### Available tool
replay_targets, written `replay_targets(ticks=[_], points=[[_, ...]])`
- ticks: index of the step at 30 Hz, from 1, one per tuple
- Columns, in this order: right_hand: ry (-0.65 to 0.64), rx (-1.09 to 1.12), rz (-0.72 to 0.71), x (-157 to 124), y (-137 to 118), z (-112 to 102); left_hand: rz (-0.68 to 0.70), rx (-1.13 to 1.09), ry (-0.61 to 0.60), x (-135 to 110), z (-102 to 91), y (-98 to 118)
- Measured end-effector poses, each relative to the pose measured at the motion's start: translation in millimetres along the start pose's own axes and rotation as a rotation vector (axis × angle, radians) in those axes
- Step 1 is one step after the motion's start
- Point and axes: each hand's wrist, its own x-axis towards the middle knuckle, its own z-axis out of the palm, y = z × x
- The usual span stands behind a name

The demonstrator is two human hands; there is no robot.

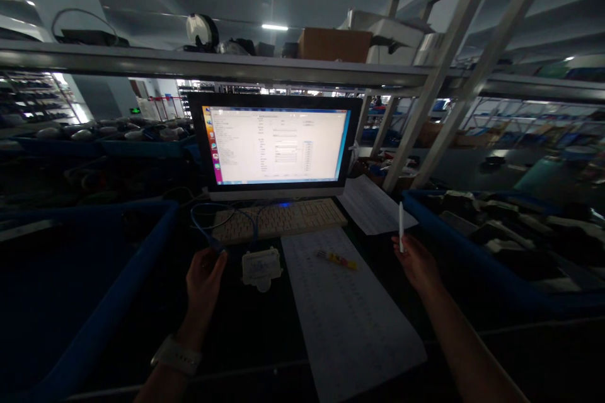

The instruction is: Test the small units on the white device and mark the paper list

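Note:
My left hand (207, 277) is closed around the end of a blue cable (201, 227), whose loop lies over the keyboard's left part. The cable's tip is mostly hidden in my fingers. Just right of that hand, a small pale box-like device (261, 266) with a rounded tab lies on the dark table. My right hand (418, 264) grips a slim white pen (401, 227), held upright near the table's right side. Between my hands lies a long printed sheet (340, 315), with a yellow pen-like tool (336, 259) resting on it.
A lit monitor (278, 148) stands behind a pale keyboard (293, 217). Another sheet (373, 204) lies right of it. Blue bins flank me: the left bin (113, 289) and the right bin (491, 271), which holds dark parts. A metal shelf (236, 66) spans above, carrying a cardboard box (334, 44).

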Motion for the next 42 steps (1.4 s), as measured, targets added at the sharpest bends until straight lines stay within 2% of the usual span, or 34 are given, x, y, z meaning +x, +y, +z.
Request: replay_targets(ticks=[13,26,42], points=[[-0.020,0.015,-0.010,-4,-4,3,-0.017,0.036,-0.004,-3,0.2,10],[-0.046,0.026,-0.027,-2,-3,1,-0.006,0.049,0.007,-3,0.3,10],[0.033,0.013,0.008,0,-3,4,0.007,0.057,0.010,-3,0.3,11]])
